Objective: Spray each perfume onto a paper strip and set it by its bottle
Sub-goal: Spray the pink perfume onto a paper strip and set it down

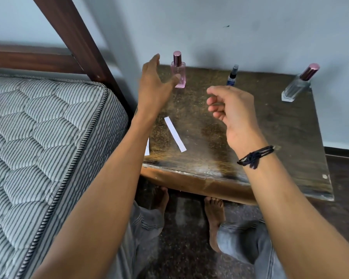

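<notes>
The left hand (153, 81) is hovering spread wide and holding nothing, its thumb just at the pink bottle (178, 71), which is standing upright immediately to its right at the far left of the tabletop (270, 127). The right hand (230, 109) is hanging loosely curled and empty (farther from that bottle). A paper strip (175, 134) is lying nearer the person, its long axis running near-to-far.

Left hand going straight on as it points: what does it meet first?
Probably the pink bottle beside the thumb of the left hand; the fingertips aim slightly left, toward the wall. Depth unclear.
</notes>
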`<state>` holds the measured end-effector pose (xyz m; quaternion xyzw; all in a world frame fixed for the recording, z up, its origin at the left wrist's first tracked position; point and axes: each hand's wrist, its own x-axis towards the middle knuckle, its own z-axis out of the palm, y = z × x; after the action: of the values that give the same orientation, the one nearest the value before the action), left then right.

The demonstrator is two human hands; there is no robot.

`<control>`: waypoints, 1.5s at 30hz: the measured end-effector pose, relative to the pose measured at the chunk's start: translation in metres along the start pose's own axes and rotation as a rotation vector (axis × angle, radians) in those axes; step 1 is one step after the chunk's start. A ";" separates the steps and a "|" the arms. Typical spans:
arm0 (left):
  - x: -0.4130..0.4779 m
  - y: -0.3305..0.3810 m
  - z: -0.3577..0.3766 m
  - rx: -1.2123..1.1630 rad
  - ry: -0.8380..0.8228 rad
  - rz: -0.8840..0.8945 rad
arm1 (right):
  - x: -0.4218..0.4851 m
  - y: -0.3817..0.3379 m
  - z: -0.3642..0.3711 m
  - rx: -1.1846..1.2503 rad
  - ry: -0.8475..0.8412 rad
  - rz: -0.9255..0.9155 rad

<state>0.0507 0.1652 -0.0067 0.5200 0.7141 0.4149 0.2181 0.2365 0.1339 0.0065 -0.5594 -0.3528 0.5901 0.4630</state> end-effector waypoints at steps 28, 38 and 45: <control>0.016 0.002 0.012 -0.082 -0.007 0.052 | 0.004 0.007 0.004 -0.086 -0.087 -0.007; -0.035 0.018 -0.017 -0.087 -0.091 0.149 | 0.001 0.022 0.020 -0.407 -0.019 -0.381; -0.048 0.019 -0.015 -0.290 -0.173 0.133 | -0.007 0.024 0.024 -0.378 -0.231 -0.376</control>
<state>0.0677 0.1181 0.0113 0.5631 0.5891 0.4808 0.3236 0.2088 0.1216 -0.0109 -0.4896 -0.6045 0.4774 0.4085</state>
